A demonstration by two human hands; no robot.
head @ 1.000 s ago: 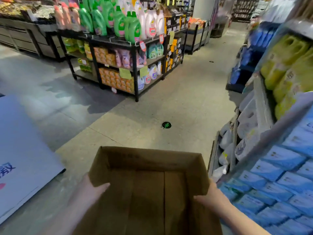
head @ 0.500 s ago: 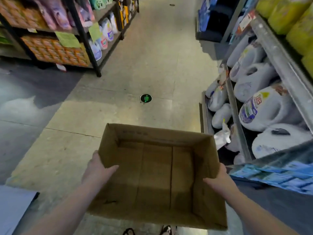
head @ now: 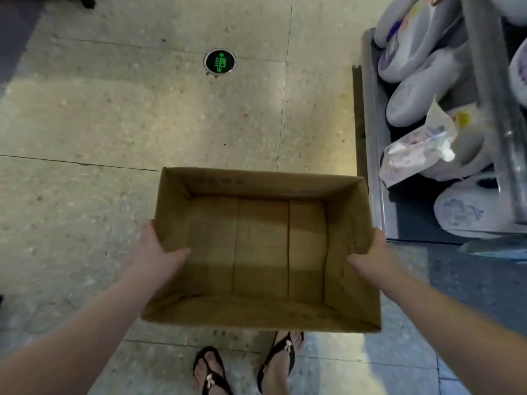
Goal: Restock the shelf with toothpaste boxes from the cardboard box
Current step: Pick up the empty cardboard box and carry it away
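View tilts down since earlier; our left hand (head: 159, 253) and right hand (head: 373, 256) clamp empty brown cardboard box (head: 256, 246) mid-frame. We judge unloading done.

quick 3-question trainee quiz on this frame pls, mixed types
1. True or false: the cardboard box still has toothpaste boxes in it.
2. Which holds the box's side walls? A) left hand only B) right hand only C) both hands
3. Fill in: the round green-lit marker is set into the ____.

Key: 1. False, only its bare bottom shows. 2. C, one hand on each side wall, thumbs inside. 3. Floor, beyond the box.
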